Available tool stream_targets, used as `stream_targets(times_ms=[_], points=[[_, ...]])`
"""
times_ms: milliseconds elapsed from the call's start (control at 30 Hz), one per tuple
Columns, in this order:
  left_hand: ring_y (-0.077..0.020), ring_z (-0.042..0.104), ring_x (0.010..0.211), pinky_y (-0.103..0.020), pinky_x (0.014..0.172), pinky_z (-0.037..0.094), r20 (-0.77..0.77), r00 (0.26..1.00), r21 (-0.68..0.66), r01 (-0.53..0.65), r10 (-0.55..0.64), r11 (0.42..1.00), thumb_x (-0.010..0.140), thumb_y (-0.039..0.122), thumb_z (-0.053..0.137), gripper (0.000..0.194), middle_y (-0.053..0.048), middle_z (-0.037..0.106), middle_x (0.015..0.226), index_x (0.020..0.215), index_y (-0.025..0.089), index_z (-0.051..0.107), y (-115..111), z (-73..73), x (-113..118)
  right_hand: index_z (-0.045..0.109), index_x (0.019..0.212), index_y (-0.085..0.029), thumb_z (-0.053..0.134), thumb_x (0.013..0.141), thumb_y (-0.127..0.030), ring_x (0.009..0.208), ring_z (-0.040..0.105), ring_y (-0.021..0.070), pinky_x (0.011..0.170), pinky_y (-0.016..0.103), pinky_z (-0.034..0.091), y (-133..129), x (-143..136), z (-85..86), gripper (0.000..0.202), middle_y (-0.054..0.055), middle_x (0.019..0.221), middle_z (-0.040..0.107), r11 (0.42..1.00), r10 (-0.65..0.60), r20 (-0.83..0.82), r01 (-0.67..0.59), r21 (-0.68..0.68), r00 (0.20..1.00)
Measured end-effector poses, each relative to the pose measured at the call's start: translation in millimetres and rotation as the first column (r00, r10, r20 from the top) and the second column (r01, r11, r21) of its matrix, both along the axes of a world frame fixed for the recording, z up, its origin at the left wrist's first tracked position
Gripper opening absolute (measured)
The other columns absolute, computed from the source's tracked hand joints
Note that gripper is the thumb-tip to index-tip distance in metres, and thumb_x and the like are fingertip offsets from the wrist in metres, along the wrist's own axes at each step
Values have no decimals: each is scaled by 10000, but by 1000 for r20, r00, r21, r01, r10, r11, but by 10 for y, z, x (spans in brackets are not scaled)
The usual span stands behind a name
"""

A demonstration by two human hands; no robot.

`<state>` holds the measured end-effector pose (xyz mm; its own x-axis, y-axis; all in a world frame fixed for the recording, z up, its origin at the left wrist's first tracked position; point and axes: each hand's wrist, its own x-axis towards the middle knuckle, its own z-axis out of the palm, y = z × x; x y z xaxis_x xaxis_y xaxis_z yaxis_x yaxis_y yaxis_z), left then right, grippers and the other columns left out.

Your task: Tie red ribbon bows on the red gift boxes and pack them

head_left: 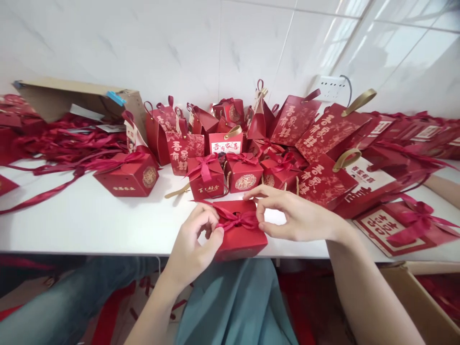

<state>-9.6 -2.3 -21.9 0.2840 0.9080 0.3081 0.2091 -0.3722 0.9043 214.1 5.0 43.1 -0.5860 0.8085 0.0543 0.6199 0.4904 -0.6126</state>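
Note:
A small red gift box (240, 245) stands at the front edge of the white table, in front of me. Across its top lies a dark red ribbon (237, 220) tied in a bow. My left hand (197, 237) pinches the bow's left loop between thumb and fingers. On the other side, my right hand (287, 213) has thumb and fingertips curled at the bow's right loop, closed on it as far as I can see. Just behind are two finished-looking red boxes with bows, one with gold lettering (207, 189) and one with a round gold print (244, 181).
Red boxes with loop handles (185, 148) crowd the back by the wall. At left, a cardboard carton (86, 88) lies near a heap of loose ribbons (72, 141). A bowed box (406, 227) lies at right; another person's arm (443, 189) shows beyond it. A power strip (329, 88) sits behind.

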Motion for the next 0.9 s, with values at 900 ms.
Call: stream_targets(times_ms=[900], points=[[-92, 369, 561, -214, 537, 308, 76, 989, -270, -99, 124, 958, 804, 363, 511, 241, 53, 388, 601, 657, 191, 426, -378, -10, -115, 467, 685, -192, 541, 799, -526, 532, 418, 104, 515, 234, 328, -780, -408, -403, 361, -42, 587, 452, 823, -559, -391, 431, -370, 731]])
